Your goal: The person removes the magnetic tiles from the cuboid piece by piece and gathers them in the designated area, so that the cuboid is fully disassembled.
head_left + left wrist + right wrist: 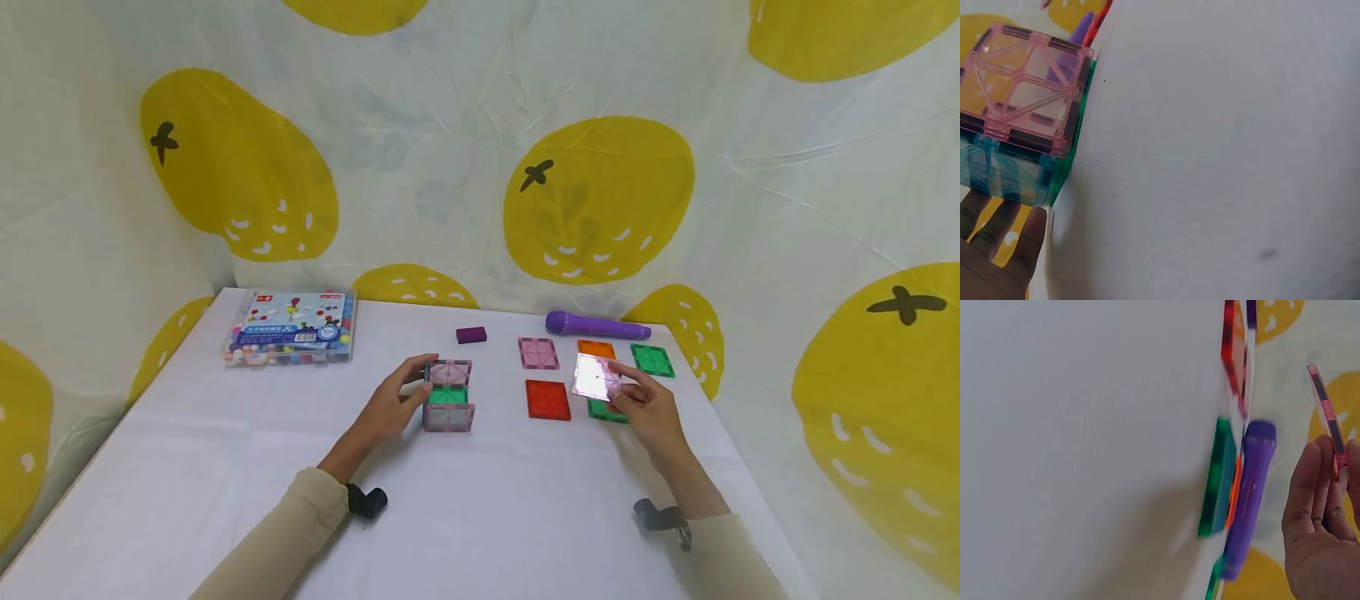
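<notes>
A half-built box of magnetic tiles [447, 395] stands mid-table, with pink walls and a green floor; close up it shows a pink square [1022, 87] above a blue one [1004, 178]. My left hand [390, 404] grips its left side, fingers curled on the far wall. My right hand [645, 408] pinches a pink square tile [597, 377] lifted off the table, seen edge-on in the right wrist view [1330, 425]. Loose tiles lie flat near it: pink [537, 352], red [547, 399], orange [596, 348], green [652, 360], and another green [603, 410] under the hand.
A purple cylinder [596, 325] lies at the table's far edge, also close by the tiles [1249, 487]. A small purple block [471, 335] sits behind the box. A clear case of coloured beads [291, 328] is at the far left. A lemon-print sheet backs the white table [480, 500].
</notes>
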Demonstrator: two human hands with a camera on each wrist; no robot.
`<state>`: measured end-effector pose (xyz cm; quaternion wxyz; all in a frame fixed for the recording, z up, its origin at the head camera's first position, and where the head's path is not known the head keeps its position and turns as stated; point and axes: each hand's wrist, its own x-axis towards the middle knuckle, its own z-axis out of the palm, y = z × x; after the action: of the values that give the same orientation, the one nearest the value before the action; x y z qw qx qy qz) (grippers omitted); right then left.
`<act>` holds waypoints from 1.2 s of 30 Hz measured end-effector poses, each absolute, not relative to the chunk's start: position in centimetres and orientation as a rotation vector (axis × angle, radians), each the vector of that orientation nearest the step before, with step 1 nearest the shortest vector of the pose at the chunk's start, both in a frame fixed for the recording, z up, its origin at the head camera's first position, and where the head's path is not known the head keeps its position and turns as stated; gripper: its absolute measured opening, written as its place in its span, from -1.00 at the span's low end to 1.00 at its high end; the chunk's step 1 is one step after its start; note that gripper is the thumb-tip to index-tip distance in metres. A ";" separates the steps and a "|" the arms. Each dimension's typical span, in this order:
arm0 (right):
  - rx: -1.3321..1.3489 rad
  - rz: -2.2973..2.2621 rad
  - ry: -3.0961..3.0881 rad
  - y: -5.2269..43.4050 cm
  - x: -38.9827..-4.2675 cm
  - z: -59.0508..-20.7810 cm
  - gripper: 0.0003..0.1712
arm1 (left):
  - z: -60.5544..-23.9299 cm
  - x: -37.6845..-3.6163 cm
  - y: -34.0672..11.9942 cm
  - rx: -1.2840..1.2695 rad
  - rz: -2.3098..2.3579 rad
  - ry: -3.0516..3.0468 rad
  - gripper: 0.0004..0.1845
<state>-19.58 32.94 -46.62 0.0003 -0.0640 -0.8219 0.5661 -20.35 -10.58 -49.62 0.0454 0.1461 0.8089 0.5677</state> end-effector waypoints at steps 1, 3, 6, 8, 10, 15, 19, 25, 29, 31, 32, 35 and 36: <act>-0.215 1.774 -2.580 33.7 -19.6 -46.7 -0.38 | -49.6 -20.4 -10.5 0.447 1.735 2.471 -0.46; -0.245 1.762 -2.582 35.2 -19.7 -46.9 -0.37 | -49.7 -20.4 -10.5 0.431 1.735 2.471 -0.46; -0.279 1.754 -2.582 37.5 -19.9 -47.3 -0.37 | -49.7 -20.4 -10.4 0.410 1.721 2.478 -0.46; -0.308 1.733 -2.591 38.9 -20.1 -47.7 -0.37 | -49.7 -20.5 -10.5 0.399 1.717 2.479 -0.46; -0.345 1.699 -2.609 40.1 -20.2 -48.1 -0.38 | -49.7 -20.4 -10.5 0.398 1.716 2.479 -0.46; -0.423 1.627 -2.653 42.5 -20.3 -48.7 -0.41 | -49.7 -20.3 -10.5 0.406 1.727 2.471 -0.46; -0.468 1.641 -2.670 43.9 -20.3 -49.0 -0.42 | -49.7 -20.3 -10.5 0.402 1.727 2.466 -0.45; -0.613 1.602 -2.722 45.2 -20.2 -49.4 -0.42 | -49.7 -20.4 -10.4 0.403 1.715 2.477 -0.45; -0.690 1.545 -2.728 45.4 -20.5 -49.7 -0.42 | -49.8 -20.4 -10.5 0.391 1.707 2.476 -0.45; -0.699 1.466 -2.755 45.4 -20.6 -49.7 -0.44 | -49.8 -20.5 -10.5 0.386 1.705 2.476 -0.45; -0.697 1.412 -2.779 45.4 -20.6 -49.7 -0.45 | -49.8 -20.5 -10.5 0.382 1.706 2.475 -0.46; -0.675 1.194 -2.876 45.4 -20.5 -49.5 -0.45 | -49.8 -20.5 -10.5 0.382 1.708 2.470 -0.46; -0.665 1.107 -2.912 45.2 -20.4 -49.3 -0.46 | -49.8 -20.5 -10.5 0.383 1.710 2.468 -0.45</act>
<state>-20.39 45.23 -49.25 -0.0218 -0.2087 -0.9139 0.3476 -20.48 -10.49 -49.78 0.0574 0.1264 0.8141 0.5639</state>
